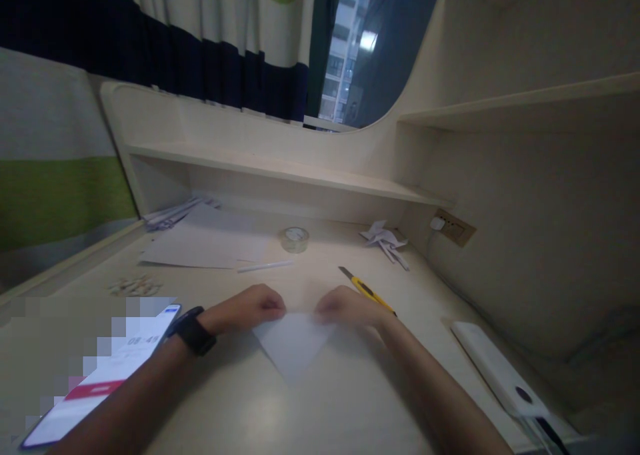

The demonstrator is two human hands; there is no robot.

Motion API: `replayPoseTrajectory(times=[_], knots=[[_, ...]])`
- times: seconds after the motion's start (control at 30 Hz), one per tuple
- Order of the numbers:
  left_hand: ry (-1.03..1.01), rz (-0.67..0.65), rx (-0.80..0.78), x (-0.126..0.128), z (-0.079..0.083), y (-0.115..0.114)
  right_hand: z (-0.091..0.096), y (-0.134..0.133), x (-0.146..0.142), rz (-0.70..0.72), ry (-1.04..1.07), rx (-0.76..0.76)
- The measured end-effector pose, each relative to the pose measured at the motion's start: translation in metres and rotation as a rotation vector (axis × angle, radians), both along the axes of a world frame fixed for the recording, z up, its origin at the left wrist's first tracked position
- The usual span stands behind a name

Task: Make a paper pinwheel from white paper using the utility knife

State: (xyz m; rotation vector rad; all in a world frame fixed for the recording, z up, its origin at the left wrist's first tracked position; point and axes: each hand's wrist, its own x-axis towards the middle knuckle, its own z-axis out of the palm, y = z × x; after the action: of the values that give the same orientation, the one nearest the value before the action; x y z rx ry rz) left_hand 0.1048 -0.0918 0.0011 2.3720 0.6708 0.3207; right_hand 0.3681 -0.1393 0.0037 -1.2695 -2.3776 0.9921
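desk (240, 408) cream | phone (100, 375) lit, beside left forearm | folded paper triangle (293, 342) flat at desk centre, tip toward the person | left hand (253, 308) fingers curled, pinching its upper left corner | right hand (345, 308) curled likewise on upper right corner | utility knife (367, 290) yellow, just behind right hand | tape roll (295, 239) farther back

The desk (260, 408) bears a paper triangle (293, 345), tape roll (295, 239), cutter (367, 290), phone (100, 375) and sheets (210, 242).

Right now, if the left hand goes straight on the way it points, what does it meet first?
Probably the right hand. The left hand points along the top edge of the folded paper, and the right hand rests on that same edge just opposite, with a small gap between them. Depth is hard to judge.
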Motion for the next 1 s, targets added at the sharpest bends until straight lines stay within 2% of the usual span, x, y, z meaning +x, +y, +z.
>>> replayPoseTrajectory(times=[0.07,0.17,0.33,0.5,0.6,0.7,0.77,0.87,1.0], knots=[[-0.005,0.0,-0.035,-0.001,0.001,0.0,-0.006,0.004,-0.005,-0.012,0.004,-0.022],[-0.029,0.006,-0.097,-0.005,0.002,0.003,-0.009,0.007,0.004,-0.067,0.047,-0.037],[-0.06,0.058,-0.232,-0.011,0.003,0.004,-0.003,0.001,0.026,-0.188,0.121,-0.119],[-0.048,0.079,-0.293,-0.013,0.012,0.001,0.0,-0.007,0.042,-0.195,0.141,-0.173],[-0.076,0.184,-0.279,-0.014,0.013,0.005,-0.003,-0.006,0.049,-0.228,0.173,-0.169],[-0.161,0.394,-0.27,-0.012,0.007,0.009,-0.011,-0.002,0.05,-0.269,0.204,-0.142],[-0.213,0.48,-0.333,-0.009,0.0,0.009,-0.017,0.001,0.046,-0.277,0.213,-0.139],[-0.228,0.473,-0.414,0.0,-0.01,0.005,-0.025,0.003,0.038,-0.279,0.216,-0.143],[-0.24,0.424,-0.34,0.007,-0.017,0.002,-0.026,0.0,0.027,-0.255,0.202,-0.143]])
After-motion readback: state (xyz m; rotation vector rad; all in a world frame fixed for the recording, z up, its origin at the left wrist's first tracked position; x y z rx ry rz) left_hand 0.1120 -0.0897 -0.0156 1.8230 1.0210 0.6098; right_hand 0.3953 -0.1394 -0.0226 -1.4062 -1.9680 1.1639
